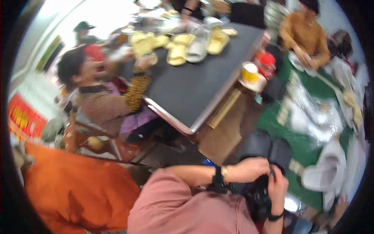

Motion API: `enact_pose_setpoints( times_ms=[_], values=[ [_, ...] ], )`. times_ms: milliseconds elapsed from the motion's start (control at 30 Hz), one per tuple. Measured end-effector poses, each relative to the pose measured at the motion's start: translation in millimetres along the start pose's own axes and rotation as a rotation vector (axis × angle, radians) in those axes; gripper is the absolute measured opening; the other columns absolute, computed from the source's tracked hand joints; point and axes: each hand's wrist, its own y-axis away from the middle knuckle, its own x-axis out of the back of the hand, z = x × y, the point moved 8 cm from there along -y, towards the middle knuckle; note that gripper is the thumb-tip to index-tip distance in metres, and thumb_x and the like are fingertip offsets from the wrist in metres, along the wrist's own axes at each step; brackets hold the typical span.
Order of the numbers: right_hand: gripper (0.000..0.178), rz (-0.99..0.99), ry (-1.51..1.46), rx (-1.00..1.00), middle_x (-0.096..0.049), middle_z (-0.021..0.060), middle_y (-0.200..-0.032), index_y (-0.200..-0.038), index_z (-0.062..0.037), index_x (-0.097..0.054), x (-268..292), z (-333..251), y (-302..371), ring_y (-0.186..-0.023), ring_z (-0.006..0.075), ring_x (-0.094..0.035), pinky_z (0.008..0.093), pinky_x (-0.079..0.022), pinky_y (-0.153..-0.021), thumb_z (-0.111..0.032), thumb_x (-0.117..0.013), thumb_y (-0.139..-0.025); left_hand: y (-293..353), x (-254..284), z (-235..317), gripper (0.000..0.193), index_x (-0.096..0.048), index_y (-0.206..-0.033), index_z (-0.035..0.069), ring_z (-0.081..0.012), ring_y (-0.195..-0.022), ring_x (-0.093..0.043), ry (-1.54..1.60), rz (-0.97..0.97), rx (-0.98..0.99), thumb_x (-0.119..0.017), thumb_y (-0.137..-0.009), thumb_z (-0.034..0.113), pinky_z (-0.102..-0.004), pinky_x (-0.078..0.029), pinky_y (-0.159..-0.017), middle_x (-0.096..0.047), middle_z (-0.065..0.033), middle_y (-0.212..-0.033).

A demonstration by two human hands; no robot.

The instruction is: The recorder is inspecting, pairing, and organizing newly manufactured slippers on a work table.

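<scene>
My left hand (252, 169), with a black strap and a gold-coloured bracelet at the wrist, is closed, its fingertips meeting those of my right hand. My right hand (277, 184), a black band on its wrist, is also closed in a pinch. Something small and dark between the fingers is too blurred to name. Just beyond the hands lie two rounded black pieces (255, 145), side by side, possibly slippers. Below the hands, more black material (260, 201) is partly hidden by my arms.
On my right, a green table (272, 114) bears clear plastic wrap (317, 117) and a light grey slipper (326, 167). A dark table (202, 84) ahead holds yellow slippers (179, 48). Co-workers sit at the left and far right. An orange cover (78, 191) lies at lower left.
</scene>
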Motion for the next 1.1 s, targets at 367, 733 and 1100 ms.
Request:
enact_pose_setpoints(
  times_ms=[367,733,1100],
  values=[
    [0.018,-0.164,0.093,0.058,-0.064,0.0191,-0.079,-0.086,-0.0057,-0.063,-7.5,-12.7,9.4,-0.072,0.04,-0.062,0.0447,-0.049,-0.064,-0.022,-0.059,-0.09,43.1,47.8,-35.8,0.028,-0.056,-0.109,0.004,-0.032,-0.112,-0.052,-0.045,0.449,0.276,-0.063,-0.083,0.006,-0.0395,-0.044,-0.094,-0.054,-0.0123,-0.117],
    [0.015,-0.237,0.048,-0.025,-0.064,0.0212,-0.08,-0.093,-0.0068,-0.062,-27.1,-22.7,10.4,-0.073,0.0422,-0.062,0.0461,-0.049,-0.065,-0.021,-0.061,-0.089,45.0,0.8,-68.7,0.045,-0.045,-0.134,0.008,-0.0321,-0.132,-0.035,0.117,0.438,0.504,-0.057,-0.091,0.01,-0.0413,-0.03,-0.11,-0.038,-0.0141,-0.142],
    [0.023,-0.02,-0.566,-0.332,-0.062,0.0055,-0.089,-0.108,-0.0024,-0.061,2.1,-10.3,5.4,-0.074,0.0124,-0.052,0.0267,-0.046,-0.067,-0.022,-0.053,-0.099,7.5,2.2,-10.2,0.012,-0.061,-0.093,0.0,-0.0261,-0.073,-0.062,0.45,0.312,0.277,-0.061,-0.083,0.006,-0.0348,-0.05,-0.067,-0.062,-0.0132,-0.08]
  ],
)
